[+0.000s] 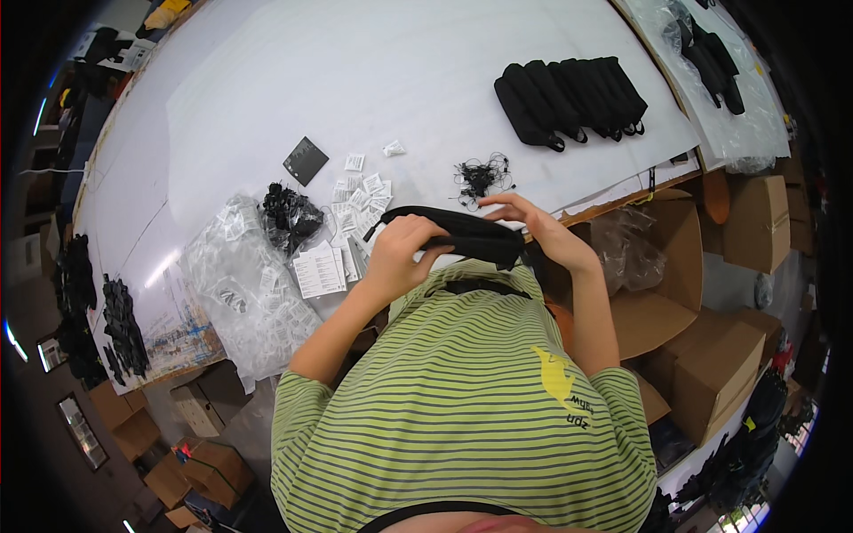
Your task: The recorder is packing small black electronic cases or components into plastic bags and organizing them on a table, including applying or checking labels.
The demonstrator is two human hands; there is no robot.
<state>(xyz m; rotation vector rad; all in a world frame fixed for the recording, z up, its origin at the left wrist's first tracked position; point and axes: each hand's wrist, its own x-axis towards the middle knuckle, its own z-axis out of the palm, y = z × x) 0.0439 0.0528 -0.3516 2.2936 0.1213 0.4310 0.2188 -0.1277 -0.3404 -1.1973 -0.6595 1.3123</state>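
Observation:
Close to my body, at the near edge of the white table (267, 80), I hold a long black fabric pouch (471, 235). My left hand (402, 258) is closed around its left end, the thumb on the near side. The pouch lies roughly crosswise, and a lengthwise fold or opening shows along its top. My right hand (562, 244) is at the right end of the pouch, fingers stretched and apart; whether they touch the fabric I cannot tell. Just beyond the pouch lies a tangle of thin black cords (482, 176).
Similar black pouches (573, 102) lie in a row at the far right. Left of my hands are small white packets (360, 200), printed white cards (320, 271), a black card (306, 161), a bag of black pieces (291, 216) and clear plastic bags (240, 284). Cardboard boxes (720, 355) stand at my right.

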